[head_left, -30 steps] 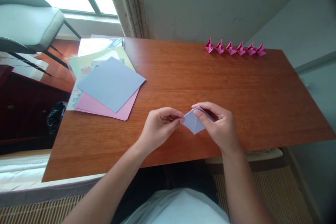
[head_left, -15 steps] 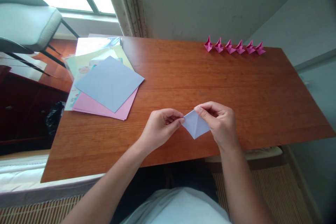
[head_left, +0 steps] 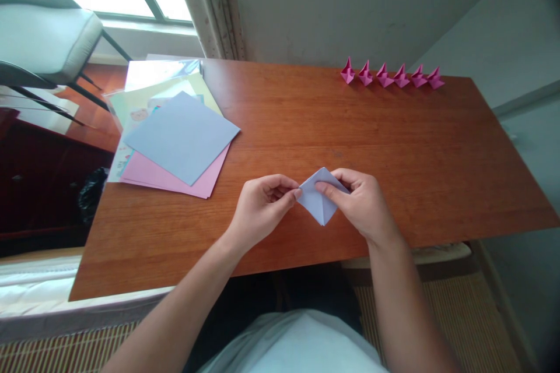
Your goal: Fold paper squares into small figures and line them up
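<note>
A small folded piece of pale blue origami paper [head_left: 315, 198], diamond-shaped with a crease down its middle, is held above the near part of the table. My left hand [head_left: 265, 204] pinches its left corner between thumb and fingertips. My right hand [head_left: 361, 201] grips the right side, its thumb lying across the front face and its fingers behind, so the right corner is partly hidden. The top and bottom points of the diamond show between the hands.
The brown wooden table [head_left: 280, 122] carries a row of several pink folded paper pieces [head_left: 384, 77] at the far right edge. To the left lie a blue paper sheet [head_left: 184, 137], pink sheets [head_left: 175, 179] and printed packaging [head_left: 149, 90]. A chair [head_left: 48, 38] stands beyond.
My right thumb has moved from the top edge down onto the paper's face, uncovering the top point. My left hand has shifted slightly left, still pinching the left corner.
</note>
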Action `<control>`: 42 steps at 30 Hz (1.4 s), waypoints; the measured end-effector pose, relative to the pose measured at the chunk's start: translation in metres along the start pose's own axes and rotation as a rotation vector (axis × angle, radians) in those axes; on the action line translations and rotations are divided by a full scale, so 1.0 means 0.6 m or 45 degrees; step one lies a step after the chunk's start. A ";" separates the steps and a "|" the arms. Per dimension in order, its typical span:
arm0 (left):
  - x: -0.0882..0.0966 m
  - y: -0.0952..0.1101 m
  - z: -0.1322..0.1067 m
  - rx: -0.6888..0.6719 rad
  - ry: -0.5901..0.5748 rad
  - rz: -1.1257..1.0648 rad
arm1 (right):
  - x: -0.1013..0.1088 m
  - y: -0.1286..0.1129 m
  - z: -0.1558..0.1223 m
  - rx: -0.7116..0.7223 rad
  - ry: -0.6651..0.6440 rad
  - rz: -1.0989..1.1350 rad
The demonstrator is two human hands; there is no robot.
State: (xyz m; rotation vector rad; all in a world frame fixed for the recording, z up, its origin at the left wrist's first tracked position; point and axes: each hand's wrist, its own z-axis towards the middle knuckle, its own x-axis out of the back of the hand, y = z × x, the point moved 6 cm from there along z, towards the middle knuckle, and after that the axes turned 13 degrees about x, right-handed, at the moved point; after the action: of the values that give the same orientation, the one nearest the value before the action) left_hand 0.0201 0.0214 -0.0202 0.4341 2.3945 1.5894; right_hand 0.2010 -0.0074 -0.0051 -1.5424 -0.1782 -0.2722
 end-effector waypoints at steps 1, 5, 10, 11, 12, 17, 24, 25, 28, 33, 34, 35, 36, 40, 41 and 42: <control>0.000 0.001 0.000 0.007 0.005 -0.010 | -0.001 0.000 0.001 -0.003 0.000 0.002; 0.003 0.003 0.000 0.026 0.030 -0.043 | -0.004 0.002 0.002 -0.022 0.002 0.038; 0.010 0.003 0.000 0.017 0.055 -0.052 | -0.004 0.004 0.001 -0.032 -0.054 -0.014; 0.010 0.002 0.001 0.022 0.056 -0.047 | -0.003 0.004 0.000 -0.026 -0.044 -0.020; 0.010 0.002 0.001 0.028 0.056 -0.046 | -0.003 0.005 0.000 -0.022 -0.027 -0.016; 0.016 0.005 -0.001 0.054 0.120 -0.109 | -0.015 0.015 -0.002 -0.069 0.144 0.214; 0.027 0.008 -0.002 0.033 0.236 -0.179 | -0.045 0.030 -0.008 -0.160 0.137 0.439; 0.027 0.009 -0.002 0.027 0.240 -0.173 | -0.044 0.030 -0.008 -0.146 0.152 0.423; 0.028 0.010 -0.002 0.013 0.252 -0.162 | -0.043 0.027 -0.007 -0.103 0.192 0.421; 0.034 0.010 -0.005 -0.002 0.303 -0.165 | -0.053 0.029 -0.010 -0.133 0.099 0.404; 0.034 0.010 -0.005 -0.004 0.305 -0.166 | -0.053 0.030 -0.011 -0.139 0.088 0.381; 0.034 0.010 -0.005 -0.005 0.303 -0.164 | -0.052 0.031 -0.012 -0.137 0.083 0.355; 0.034 0.011 -0.005 -0.005 0.299 -0.158 | -0.051 0.030 -0.013 -0.126 0.083 0.327; 0.033 0.012 -0.003 0.011 0.286 -0.143 | -0.047 0.024 -0.016 -0.068 0.062 0.205; 0.033 0.012 -0.002 0.015 0.279 -0.146 | -0.047 0.024 -0.017 -0.064 0.047 0.187; 0.033 0.012 -0.001 0.017 0.272 -0.148 | -0.047 0.024 -0.017 -0.066 0.027 0.178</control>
State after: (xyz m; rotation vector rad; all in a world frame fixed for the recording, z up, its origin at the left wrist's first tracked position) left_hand 0.0022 0.0308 -0.0140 0.1291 2.5336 1.6426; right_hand 0.1777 -0.0159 -0.0270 -1.5944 -0.0461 -0.1838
